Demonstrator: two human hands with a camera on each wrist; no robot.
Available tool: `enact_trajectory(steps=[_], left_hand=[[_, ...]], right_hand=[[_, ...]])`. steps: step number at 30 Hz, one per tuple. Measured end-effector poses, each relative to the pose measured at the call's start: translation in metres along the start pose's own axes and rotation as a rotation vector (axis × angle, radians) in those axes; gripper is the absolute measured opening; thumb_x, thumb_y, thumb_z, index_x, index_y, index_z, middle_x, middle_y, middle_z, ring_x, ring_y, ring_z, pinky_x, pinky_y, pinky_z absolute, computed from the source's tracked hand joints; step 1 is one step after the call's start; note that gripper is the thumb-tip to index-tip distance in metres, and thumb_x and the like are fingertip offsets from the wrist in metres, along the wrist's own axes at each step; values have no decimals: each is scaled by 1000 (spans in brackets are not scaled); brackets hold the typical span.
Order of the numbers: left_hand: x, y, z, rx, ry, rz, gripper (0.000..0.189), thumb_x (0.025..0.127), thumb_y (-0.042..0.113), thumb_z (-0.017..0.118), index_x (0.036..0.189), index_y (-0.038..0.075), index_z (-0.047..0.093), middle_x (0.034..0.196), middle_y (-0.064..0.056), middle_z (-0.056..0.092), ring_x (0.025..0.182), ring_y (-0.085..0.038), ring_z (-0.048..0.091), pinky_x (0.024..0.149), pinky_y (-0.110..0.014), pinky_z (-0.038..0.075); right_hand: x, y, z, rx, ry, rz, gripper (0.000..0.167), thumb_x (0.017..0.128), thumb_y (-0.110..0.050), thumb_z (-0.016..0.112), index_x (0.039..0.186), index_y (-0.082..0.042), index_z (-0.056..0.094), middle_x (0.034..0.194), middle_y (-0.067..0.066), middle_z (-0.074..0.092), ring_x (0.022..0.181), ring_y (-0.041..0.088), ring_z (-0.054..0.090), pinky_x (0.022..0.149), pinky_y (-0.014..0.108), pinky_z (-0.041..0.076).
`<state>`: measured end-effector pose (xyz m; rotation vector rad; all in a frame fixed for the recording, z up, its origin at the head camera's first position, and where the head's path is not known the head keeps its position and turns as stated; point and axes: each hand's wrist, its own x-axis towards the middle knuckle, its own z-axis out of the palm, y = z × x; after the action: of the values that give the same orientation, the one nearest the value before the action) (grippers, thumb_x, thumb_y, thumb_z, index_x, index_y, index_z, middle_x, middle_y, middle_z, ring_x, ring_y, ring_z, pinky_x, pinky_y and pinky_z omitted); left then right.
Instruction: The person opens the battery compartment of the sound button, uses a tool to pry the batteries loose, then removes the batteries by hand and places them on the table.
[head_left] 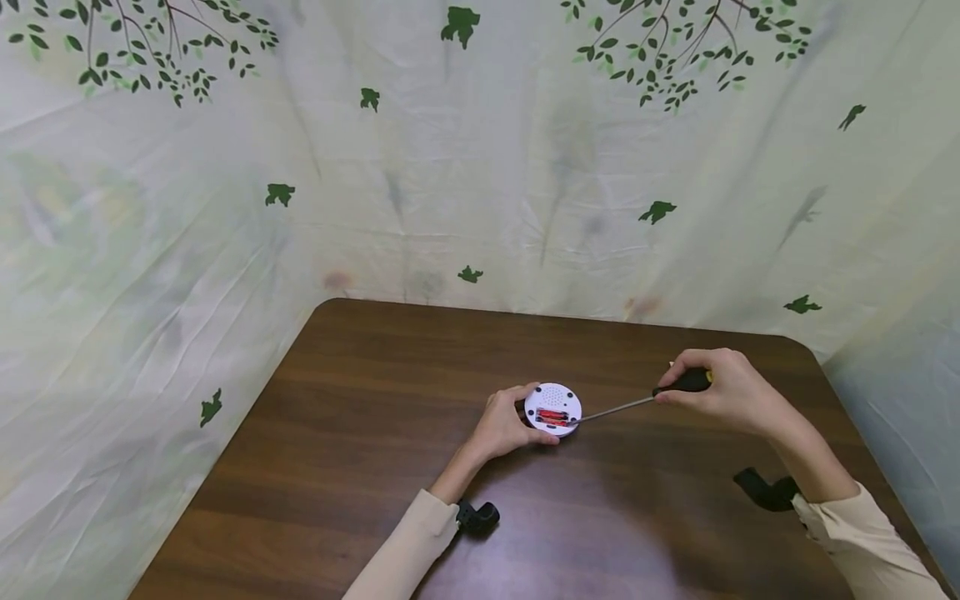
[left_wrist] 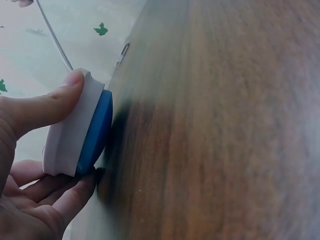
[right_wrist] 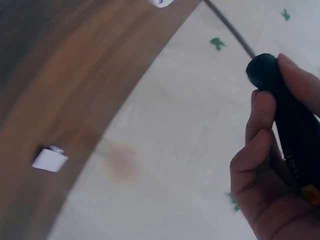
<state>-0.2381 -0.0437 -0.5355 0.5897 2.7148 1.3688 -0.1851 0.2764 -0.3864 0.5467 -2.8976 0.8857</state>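
My left hand (head_left: 504,423) grips a round white device (head_left: 553,393) by its rim, thumb on one side and fingers on the other. Its underside faces up, with an uncovered compartment holding red batteries (head_left: 552,416). From the side, in the left wrist view, the device (left_wrist: 67,132) has a white body and a blue face (left_wrist: 97,132) turned towards the table. In my right hand (head_left: 731,390) is a screwdriver with a black handle (right_wrist: 292,125) and yellow marks. Its long metal shaft (head_left: 618,409) reaches the lower right edge of the battery compartment; exact tip contact is too small to tell.
The device is held at the brown wooden table (head_left: 375,375). A small white piece (right_wrist: 50,160) lies near the table's edge in the right wrist view. A thin metallic object (left_wrist: 122,52) shows at the far edge. Leaf-printed curtains (head_left: 487,167) hang behind the table.
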Motion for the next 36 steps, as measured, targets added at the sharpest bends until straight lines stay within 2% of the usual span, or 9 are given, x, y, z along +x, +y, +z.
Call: enact_trajectory(steps=[4,8,10,13,19,25,33,36], left_hand=[[0,-2,1,-16,-6,-4,93,62,31,102,141,4,63,139,-17,67,133,-32,61,116,-49,40],[1,-3,0,-18,-2,5,93,62,30,102,141,2,63,138,-18,67,132,-32,62,115,-49,43],[1,-3,-1,-20,-1,7,92,61,29,102,140,2,63,138,-18,67,132,-32,62,115,-49,43],[1,-3,-3,-24,-6,14,91,61,28,102,139,2,64,137,-18,68,131,-31,63,115,-49,43],[0,-4,-2,-29,-10,7,92,61,28,102,141,2,63,137,-18,67,132,-30,63,115,-49,42],[-1,-3,-1,-26,6,28,93,60,28,102,139,-1,63,135,-19,69,129,-30,65,113,-49,40],[0,-4,-2,-40,0,-8,92,61,28,102,141,2,63,137,-17,68,131,-32,63,114,-49,39],[1,-5,-2,-52,-10,-29,93,61,28,102,142,4,63,138,-17,67,133,-34,60,115,-49,38]], right_hand=[[-10,19,5,96,-11,89,12,85,-32,86,91,-27,77,97,0,75,78,5,56,65,25,46],[-23,38,15,231,-39,203,19,89,-32,83,99,-17,78,94,5,72,67,10,51,56,27,44],[-28,46,20,280,-46,250,23,90,-32,82,102,-13,77,95,5,73,69,13,54,58,28,47],[-34,55,27,289,-53,316,28,91,-37,81,105,-12,78,100,0,75,84,11,60,67,27,47],[-39,61,35,310,-74,444,37,92,-44,78,108,-10,79,89,3,77,86,10,60,71,26,39],[-40,64,40,416,-101,549,42,93,-45,76,112,-7,79,84,2,79,88,9,66,79,26,50],[-41,67,45,465,-130,626,37,93,-47,76,108,-13,80,77,-2,78,84,18,65,87,31,44],[-40,66,44,466,-127,627,37,93,-47,76,108,-14,80,77,-2,78,85,18,65,88,31,43]])
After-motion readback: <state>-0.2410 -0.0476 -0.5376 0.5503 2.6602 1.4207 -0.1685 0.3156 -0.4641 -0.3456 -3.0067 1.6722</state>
